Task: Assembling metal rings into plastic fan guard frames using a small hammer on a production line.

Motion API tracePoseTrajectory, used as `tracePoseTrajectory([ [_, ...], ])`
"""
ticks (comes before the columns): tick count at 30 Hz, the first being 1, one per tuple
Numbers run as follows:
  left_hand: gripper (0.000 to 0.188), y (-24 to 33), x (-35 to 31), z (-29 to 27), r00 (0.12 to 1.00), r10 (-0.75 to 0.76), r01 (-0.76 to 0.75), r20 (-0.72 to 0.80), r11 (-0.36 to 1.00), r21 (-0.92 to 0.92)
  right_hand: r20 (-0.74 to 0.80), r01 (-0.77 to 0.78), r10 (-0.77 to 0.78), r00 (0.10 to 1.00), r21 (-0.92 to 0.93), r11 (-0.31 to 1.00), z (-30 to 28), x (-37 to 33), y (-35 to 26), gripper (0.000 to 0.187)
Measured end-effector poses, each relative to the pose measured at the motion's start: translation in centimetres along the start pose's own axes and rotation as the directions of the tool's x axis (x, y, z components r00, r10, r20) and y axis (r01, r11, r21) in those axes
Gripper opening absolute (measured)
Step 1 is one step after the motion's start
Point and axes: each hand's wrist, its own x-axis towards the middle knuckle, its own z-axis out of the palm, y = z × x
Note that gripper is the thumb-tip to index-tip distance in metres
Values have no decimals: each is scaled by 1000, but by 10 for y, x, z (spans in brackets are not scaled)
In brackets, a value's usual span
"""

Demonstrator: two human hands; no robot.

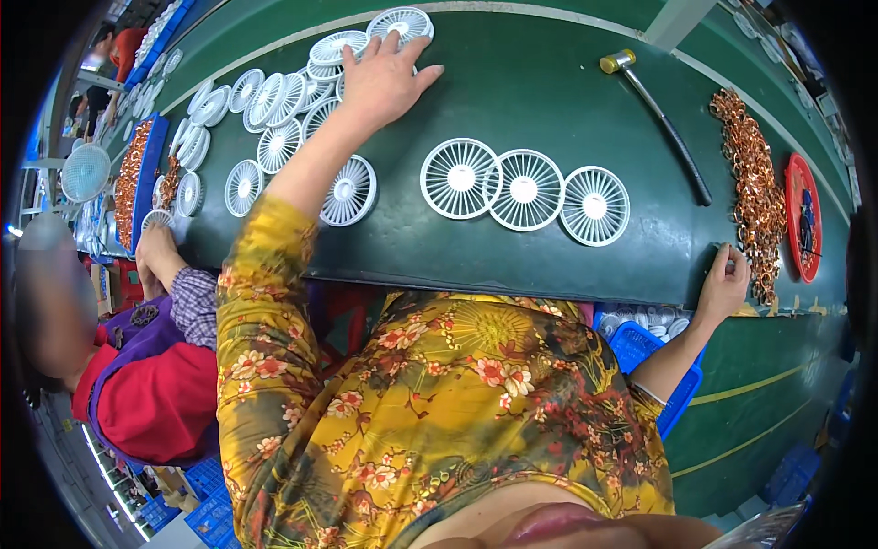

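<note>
My left hand (382, 87) stretches across to the far side of the green table. Its fingers are spread over a white slotted plastic disc (402, 16), touching it without gripping. Many similar discs lie piled to the left of that arm. In front of me three white spoked discs (594, 207) lie in a row, the left two overlapping. My right hand (725, 284) rests at the table's near edge, beside a long heap of copper-coloured rings (754, 183). Its fingers are curled together, and whatever they may hold is too small to make out.
A hammer (660, 119) with a yellow head and black handle lies at the right. A red tray (805, 220) holds small dark parts. Blue baskets (636, 346) with white discs stand below the near edge. A co-worker's hand (157, 252) is at the left, near a blue bin (153, 174) of copper-coloured rings.
</note>
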Motion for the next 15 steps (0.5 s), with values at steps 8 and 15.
tracePoseTrajectory([
  [8, 50, 3, -35, -24, 991, -46, 60, 128, 993, -103, -83, 72, -62, 995, 122, 990, -14, -1, 2, 12],
  [15, 25, -1, -42, -21, 985, -175, 175, 7, 976, -128, -126, 153, -117, 985, 333, 930, -10, -21, -32, 16],
])
